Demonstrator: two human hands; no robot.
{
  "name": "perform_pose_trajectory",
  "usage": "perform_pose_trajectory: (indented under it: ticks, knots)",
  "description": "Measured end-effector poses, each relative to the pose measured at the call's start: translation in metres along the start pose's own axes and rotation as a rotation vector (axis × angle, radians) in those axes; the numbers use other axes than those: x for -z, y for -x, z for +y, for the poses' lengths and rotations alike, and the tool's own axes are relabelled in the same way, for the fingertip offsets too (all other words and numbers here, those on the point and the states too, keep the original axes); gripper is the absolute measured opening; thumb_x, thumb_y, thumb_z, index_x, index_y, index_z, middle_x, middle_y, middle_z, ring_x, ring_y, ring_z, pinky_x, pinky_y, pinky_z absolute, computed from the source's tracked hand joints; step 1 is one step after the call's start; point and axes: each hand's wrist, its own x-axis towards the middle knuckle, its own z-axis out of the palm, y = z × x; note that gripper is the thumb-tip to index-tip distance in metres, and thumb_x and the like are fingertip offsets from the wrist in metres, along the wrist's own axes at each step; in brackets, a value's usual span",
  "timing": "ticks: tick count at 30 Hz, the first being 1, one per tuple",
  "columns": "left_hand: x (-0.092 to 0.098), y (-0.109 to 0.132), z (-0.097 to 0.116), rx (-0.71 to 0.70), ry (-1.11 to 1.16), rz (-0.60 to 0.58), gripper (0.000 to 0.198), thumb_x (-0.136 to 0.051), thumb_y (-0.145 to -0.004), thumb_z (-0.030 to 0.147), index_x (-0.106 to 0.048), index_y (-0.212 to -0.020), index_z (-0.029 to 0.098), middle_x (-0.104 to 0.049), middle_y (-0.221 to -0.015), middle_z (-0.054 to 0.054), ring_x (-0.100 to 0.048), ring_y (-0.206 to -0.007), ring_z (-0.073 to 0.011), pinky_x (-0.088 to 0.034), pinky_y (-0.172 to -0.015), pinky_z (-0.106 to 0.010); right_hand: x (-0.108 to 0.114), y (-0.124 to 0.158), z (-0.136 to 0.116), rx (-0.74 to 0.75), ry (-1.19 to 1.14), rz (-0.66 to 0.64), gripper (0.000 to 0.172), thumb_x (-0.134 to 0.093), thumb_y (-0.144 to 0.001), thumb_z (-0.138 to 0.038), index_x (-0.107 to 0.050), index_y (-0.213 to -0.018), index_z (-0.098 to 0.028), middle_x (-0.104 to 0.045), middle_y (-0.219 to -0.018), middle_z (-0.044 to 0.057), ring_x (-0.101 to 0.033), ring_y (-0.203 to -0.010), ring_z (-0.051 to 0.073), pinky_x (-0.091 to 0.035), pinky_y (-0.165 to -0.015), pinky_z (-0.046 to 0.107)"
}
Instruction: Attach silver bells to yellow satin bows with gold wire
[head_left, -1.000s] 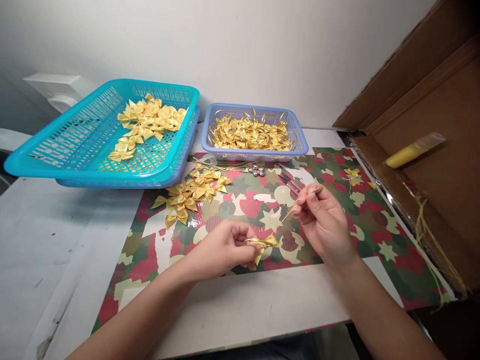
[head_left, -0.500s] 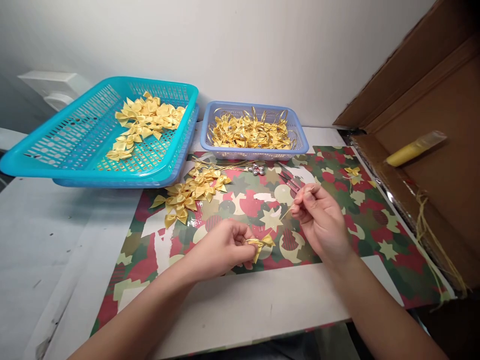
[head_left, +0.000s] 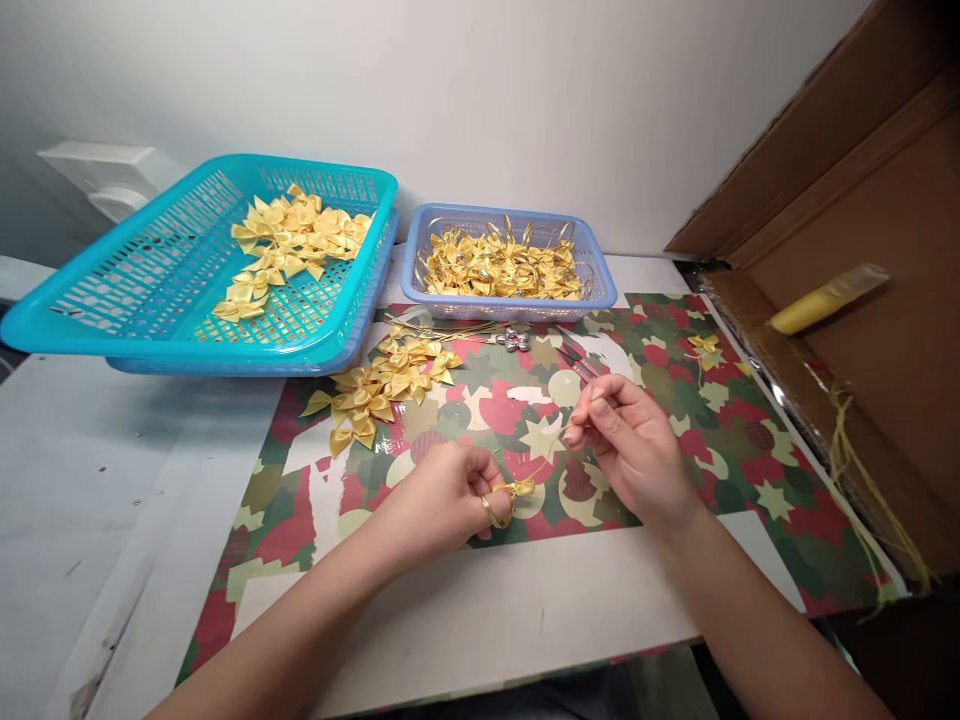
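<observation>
Head view, one entry per item.

- Left hand (head_left: 450,495): near centre, fingers curled closed. Thumb and forefinger pinch a small gold ribbon bow (head_left: 512,493) just above the mat.
- Right hand (head_left: 630,445): just right of the left hand and slightly farther. Its fingertips are drawn together on the end of a thin gold cord (head_left: 541,465), the other fingers loosely bent.
- Gold cord: runs down and left from the right fingertips to the bow.
- Patterned paper mat (head_left: 675,470): red, green and cream, lying on a white table (head_left: 112,480) beneath both hands.
- Loose pile of gold bows (head_left: 382,385): on the mat, far left of the hands.
- Silver beads (head_left: 515,340): small cluster at the mat's far edge.
- Teal basket (head_left: 187,340): far left, holding plain gold bows.
- Lilac basket (head_left: 510,305): far centre, filled with bows and gold loops.
- Single bow (head_left: 705,345): far right on the mat.
- Cardboard box (head_left: 862,180): right side, open, with a yellow tube (head_left: 825,300) inside.
</observation>
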Motion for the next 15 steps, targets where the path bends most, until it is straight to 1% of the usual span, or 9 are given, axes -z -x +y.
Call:
perform_pose_trajectory:
  ticks: [2, 6, 9, 12, 15]
  knots:
    - [-0.0003, 0.0008, 0.0005, -0.012, -0.011, 0.019, 0.005, -0.055, -0.071, 0.020, -0.055, -0.067, 0.018, -0.061, -0.059, 0.003, -0.057, -0.051, -0.0096, -0.037, -0.041, -0.015, 0.0004, 0.0003, 0.0010, -0.018, -0.019, -0.014, 0.018, -0.073, -0.081, -0.033, -0.059, -0.082, -0.022, -0.064, -0.071, -0.004, -0.064, -0.059, 0.008, -0.056, -0.056, 0.019]
    - [0.0004, 0.0026, 0.0025, -0.072, -0.102, 0.064, 0.010, -0.054, -0.076, 0.025, -0.055, -0.069, 0.018, -0.055, -0.053, 0.005, -0.049, -0.042, -0.0083, -0.034, -0.040, -0.018, 0.0015, 0.0014, 0.0027, -0.028, -0.014, -0.034, 0.015, -0.070, -0.084, -0.032, -0.058, -0.083, -0.022, -0.064, -0.073, -0.004, -0.063, -0.061, 0.008, -0.055, -0.058, 0.020]
    - [0.0015, 0.0038, 0.0047, -0.119, -0.162, 0.102, 0.013, -0.053, -0.078, 0.027, -0.055, -0.069, 0.018, -0.054, -0.052, 0.005, -0.048, -0.042, -0.0092, -0.032, -0.041, -0.019, -0.0001, 0.0034, 0.0034, -0.008, 0.058, -0.100, 0.014, -0.065, -0.087, -0.033, -0.058, -0.084, -0.022, -0.060, -0.069, -0.004, -0.061, -0.061, 0.009, -0.052, -0.060, 0.022]
    - [0.0018, 0.0035, 0.0053, -0.187, -0.159, 0.140, 0.018, -0.052, -0.081, 0.030, -0.053, -0.067, 0.018, -0.055, -0.054, 0.003, -0.050, -0.047, -0.0108, -0.034, -0.045, -0.020, -0.0036, 0.0059, 0.0041, -0.034, 0.121, -0.187, 0.017, -0.062, -0.090, -0.035, -0.055, -0.082, -0.021, -0.052, -0.062, -0.005, -0.053, -0.054, 0.008, -0.045, -0.053, 0.021]
    - [0.0009, 0.0012, 0.0028, -0.254, -0.188, 0.188, 0.022, -0.051, -0.084, 0.033, -0.053, -0.068, 0.019, -0.057, -0.058, 0.002, -0.052, -0.051, -0.0121, -0.036, -0.048, -0.022, -0.0051, 0.0074, 0.0049, -0.104, 0.111, -0.207, 0.020, -0.059, -0.090, -0.038, -0.051, -0.083, -0.021, -0.043, -0.059, -0.007, -0.041, -0.049, 0.007, -0.035, -0.045, 0.019]
